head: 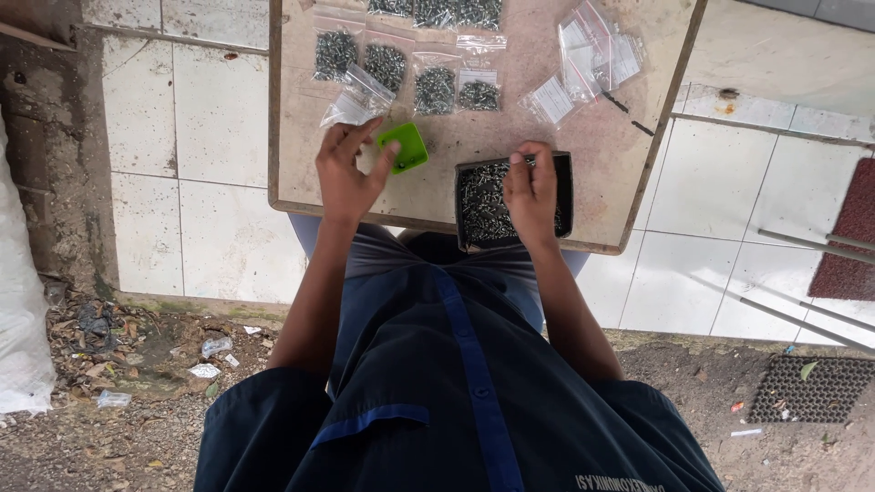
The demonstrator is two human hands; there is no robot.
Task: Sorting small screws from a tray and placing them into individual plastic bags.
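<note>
— What's nearest the camera?

— A dark blue shirt (456, 392) with a brighter blue placket, and both forearms reaching out to a small tan table (602, 164) over white floor tiles.

— The right hand?

— The right hand (531, 191) lies over a black tray (565, 187) heaped with small grey screws (483, 205). The fingers curl down into the heap; whether they have pinched any screws, I cannot tell. The tray sits at the table's near edge, directly beneath that hand.

— And the left?

— The left hand (348, 173) grasps a small clear bag (357, 98), which sticks out beyond its fingertips. Its thumb and forefinger are just beside a bright green scoop (404, 147), at or touching its rim; the scoop lies between the two hands.

— Beyond the grip?

— Farther out from the left hand, filled bags of screws (436, 89) lie in rows, each sealed and flat on the table. Beyond the right hand, off to its outer side, is a loose pile of empty clear bags (592, 59).

— Off the table?

— A red mat (848, 237) lies on the tiles, a black grid mat (807, 387) on the dirt.
</note>
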